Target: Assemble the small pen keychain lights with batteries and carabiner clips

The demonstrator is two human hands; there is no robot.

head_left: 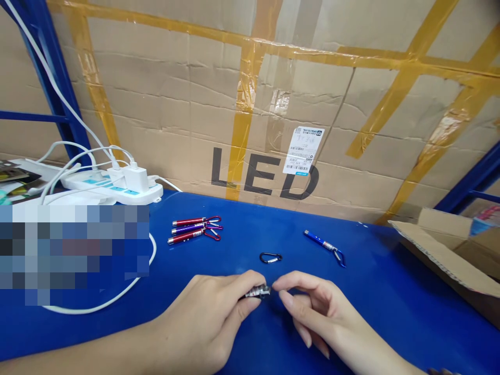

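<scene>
My left hand (213, 317) grips a small keychain flashlight (258, 292), of which only the silver end shows past my fingers. My right hand (312, 312) pinches at that silver end with thumb and forefinger. Both hands rest low over the blue table (390, 302). A loose black carabiner clip (271, 258) lies just beyond the hands. Further back on the left lie three small flashlights with clips (195, 229), two red and one purple. A blue flashlight with a clip (325, 247) lies to the right.
A large taped cardboard box marked LED (273, 104) stands along the back. A white power strip with chargers (113, 185) and a white cable (117, 294) are at left. An open cardboard box (449, 255) sits at right. Blue shelf posts frame both sides.
</scene>
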